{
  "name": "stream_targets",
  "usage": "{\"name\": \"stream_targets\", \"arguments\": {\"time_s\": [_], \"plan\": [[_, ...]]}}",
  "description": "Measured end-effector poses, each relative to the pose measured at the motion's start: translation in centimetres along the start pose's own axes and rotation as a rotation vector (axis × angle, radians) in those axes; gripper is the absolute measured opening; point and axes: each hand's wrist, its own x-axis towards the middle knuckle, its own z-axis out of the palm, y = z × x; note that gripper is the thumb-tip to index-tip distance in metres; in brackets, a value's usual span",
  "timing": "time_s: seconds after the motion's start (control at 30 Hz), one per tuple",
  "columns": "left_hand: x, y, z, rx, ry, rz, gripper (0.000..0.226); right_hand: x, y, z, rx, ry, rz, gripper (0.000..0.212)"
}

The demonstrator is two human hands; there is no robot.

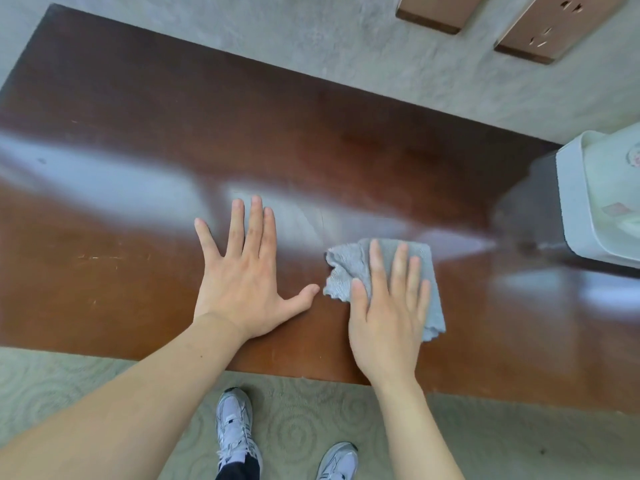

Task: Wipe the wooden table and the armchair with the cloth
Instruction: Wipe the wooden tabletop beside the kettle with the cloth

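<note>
Shoes: our two grey shoes (pixel 239 431) stand on the pale carpet (pixel 502 445), just short of the table's near edge.
Right hand: our right hand (pixel 388 317) lies flat on the cloth (pixel 349 268), fingers straight and close together, pressing it down rather than gripping it.
Cloth: small, grey and crumpled, it sits on the table (pixel 138 140) near the near edge, a little right of the middle; it shows past our fingertips and at both sides of the hand.
Left hand: our left hand (pixel 246 275) rests palm down on bare wood just left of the cloth, fingers spread wide, holding nothing; its thumb tip comes close to the cloth's left edge.
Table: dark brown and glossy, with pale window glare across the middle and a few light scratches toward the left end.
Box: a white box (pixel 602 202) sits at the table's right edge, well apart from the cloth.
Wall: grey, along the far edge, with two copper socket plates (pixel 554 26) up toward the far right corner.
Progress: we judge the table wipe under way, since the cloth is pressed to the wood; how much is already wiped we cannot tell from the shine.
Left to do: probably more of the table, and the armchair, which is not in view.
</note>
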Motion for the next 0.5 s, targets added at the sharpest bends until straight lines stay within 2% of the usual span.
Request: {"name": "stream_targets", "arguments": {"time_s": [0.13,0.23,0.33,0.5], "plan": [[0.1,0.0,-0.1,0.004,-0.013,0.008,0.12,-8.4,2.1,0.7,-0.019,-0.04,0.063,0.061],[0.0,0.1,0.0,0.009,-0.003,0.021,0.119,-8.0,2.1,0.5,-0.046,-0.094,0.027,0.061],[0.1,0.1,0.1,0.006,0.015,0.029,0.118,-1.3,1.9,-0.4,-0.076,-0.077,-0.034,0.061],[0.3,0.1,0.1,0.037,0.005,0.032,0.119,14.3,0.5,-1.7,-0.099,0.012,-0.027,0.058]]}}
